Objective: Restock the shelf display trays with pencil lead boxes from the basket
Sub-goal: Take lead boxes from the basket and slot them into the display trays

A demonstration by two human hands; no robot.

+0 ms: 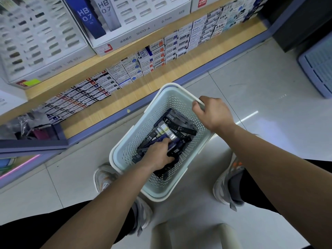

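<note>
I'm looking down at the pale green basket (161, 105), which stands on the tiled floor (260, 90) between my two shoes (105, 177), just in front of the wooden shelf (125, 97). My right hand (213, 114) grips the basket's far right rim, fingers (196, 106) curled tight over the edge. My left hand (158, 155) is down inside it, the fingers bent into the heap of dark pencil lead boxes (179, 130) and closed on one bluish box; how firmly, I cannot tell. The white display trays (143, 24) marked HB 0.7 sit up on the shelf, well apart from the basket.
</note>
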